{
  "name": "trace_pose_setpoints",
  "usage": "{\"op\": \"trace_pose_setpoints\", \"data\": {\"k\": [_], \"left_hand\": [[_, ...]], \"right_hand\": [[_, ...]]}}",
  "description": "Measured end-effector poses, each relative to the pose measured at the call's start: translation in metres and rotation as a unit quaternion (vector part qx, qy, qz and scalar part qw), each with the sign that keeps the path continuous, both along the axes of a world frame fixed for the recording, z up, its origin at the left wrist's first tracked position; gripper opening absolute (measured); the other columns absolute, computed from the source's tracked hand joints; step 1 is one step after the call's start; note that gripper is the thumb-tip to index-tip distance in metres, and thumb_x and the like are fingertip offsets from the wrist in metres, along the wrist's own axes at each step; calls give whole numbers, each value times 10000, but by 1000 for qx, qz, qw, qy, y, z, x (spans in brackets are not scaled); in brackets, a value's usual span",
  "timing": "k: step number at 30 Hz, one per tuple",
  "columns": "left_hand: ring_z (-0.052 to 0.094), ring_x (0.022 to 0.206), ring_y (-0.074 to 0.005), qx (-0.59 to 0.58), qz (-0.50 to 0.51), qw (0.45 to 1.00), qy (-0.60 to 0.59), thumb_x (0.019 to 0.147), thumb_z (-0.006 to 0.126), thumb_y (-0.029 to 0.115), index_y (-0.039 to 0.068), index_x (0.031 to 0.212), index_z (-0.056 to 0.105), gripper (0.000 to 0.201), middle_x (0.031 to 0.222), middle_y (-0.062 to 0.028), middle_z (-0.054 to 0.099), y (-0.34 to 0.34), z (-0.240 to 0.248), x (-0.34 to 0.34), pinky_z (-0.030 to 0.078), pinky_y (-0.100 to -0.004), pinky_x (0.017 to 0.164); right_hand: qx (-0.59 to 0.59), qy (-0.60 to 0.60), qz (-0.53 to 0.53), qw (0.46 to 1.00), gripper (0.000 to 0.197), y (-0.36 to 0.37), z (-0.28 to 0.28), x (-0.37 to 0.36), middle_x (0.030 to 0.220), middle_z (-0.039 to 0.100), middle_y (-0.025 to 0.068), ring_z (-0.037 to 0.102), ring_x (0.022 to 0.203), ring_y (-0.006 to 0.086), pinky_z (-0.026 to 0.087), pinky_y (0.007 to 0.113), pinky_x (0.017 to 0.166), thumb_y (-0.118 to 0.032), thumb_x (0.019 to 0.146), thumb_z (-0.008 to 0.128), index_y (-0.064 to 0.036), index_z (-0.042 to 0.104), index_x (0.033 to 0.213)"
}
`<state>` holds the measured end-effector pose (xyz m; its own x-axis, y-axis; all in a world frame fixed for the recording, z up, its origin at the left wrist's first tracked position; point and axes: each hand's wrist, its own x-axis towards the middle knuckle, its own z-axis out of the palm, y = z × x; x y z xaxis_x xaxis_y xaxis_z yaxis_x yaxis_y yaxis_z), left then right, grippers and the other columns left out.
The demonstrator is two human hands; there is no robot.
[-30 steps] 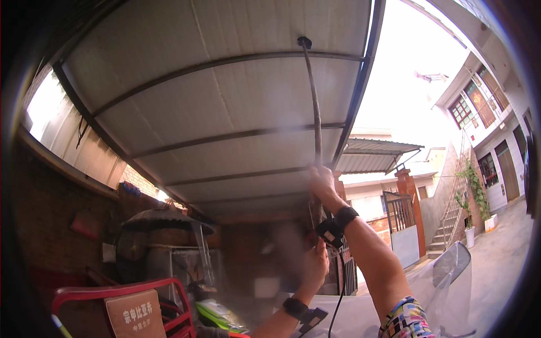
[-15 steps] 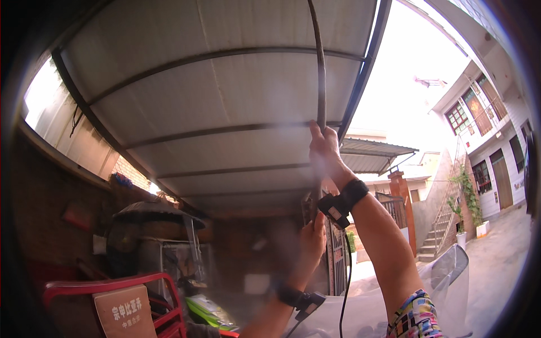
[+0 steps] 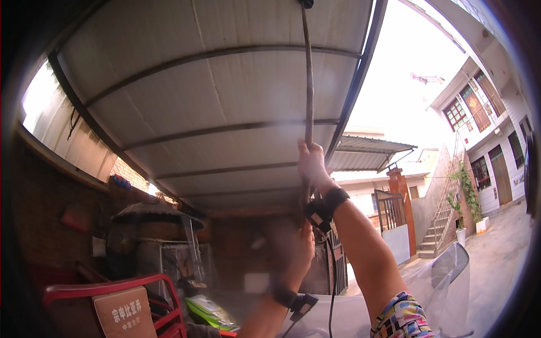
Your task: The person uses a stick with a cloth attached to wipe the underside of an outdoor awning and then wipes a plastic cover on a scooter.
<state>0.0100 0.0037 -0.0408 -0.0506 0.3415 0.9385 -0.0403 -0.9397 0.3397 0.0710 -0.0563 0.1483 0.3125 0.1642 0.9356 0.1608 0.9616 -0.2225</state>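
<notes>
1. Patterned sleeve (image 3: 403,316), near right: the cuff of the right forearm is seen at the lower edge, the arm being raised steeply upward.
2. Red plastic chair (image 3: 112,290), near left: a brown board with writing is propped against its back. A green object (image 3: 208,311) is seen just beside it, low in the middle.
3. Left hand (image 3: 298,250), near centre: it is wrapped around the lower part of the pole, though the view is blurred and the finger grip cannot be told exactly. A black wrist device (image 3: 297,303) is worn below it.
4. Right hand (image 3: 311,163), centre, above the left: it is closed around the pole, fingers curled tight. A black wrist strap (image 3: 327,205) with a hanging cable is worn.
5. Long thin pole (image 3: 307,84), centre: it is held near upright in both hands, and its dark tip is brought up to the roof at the top edge.
6. Corrugated metal roof (image 3: 214,112), overhead: pale panels are carried on dark curved ribs.
7. Brick wall (image 3: 45,219), far left, with cluttered items at its foot.
8. Red gate pillar (image 3: 401,197), outside staircase (image 3: 442,225) and pale buildings (image 3: 484,129), far right.
9. Risk noted: the pole is gripped only at its lower end, so the tip could be swung off its mark; a slipped grip could drop it onto the things below.
</notes>
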Motion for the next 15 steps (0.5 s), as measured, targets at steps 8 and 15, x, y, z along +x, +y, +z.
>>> {"op": "trace_pose_setpoints", "data": {"k": [8,15], "left_hand": [[393,392,-190,131,414,899,57,897,279,386,22,562,430,518,449,-71,379,10,-39,-15,305,-333,402],[433,428,-253,207,296,933,6,901,269,366,9,554,444,528,475,-117,444,-26,-39,-2,327,-363,441]], "right_hand": [[-55,-18,-25,998,424,43,-27,-10,698,576,195,563,691,300,420,386,648,-369,784,497,50,560,804],[-72,-16,0,997,432,27,-29,2,703,569,188,558,704,295,416,388,660,-375,787,487,51,555,815]]}}
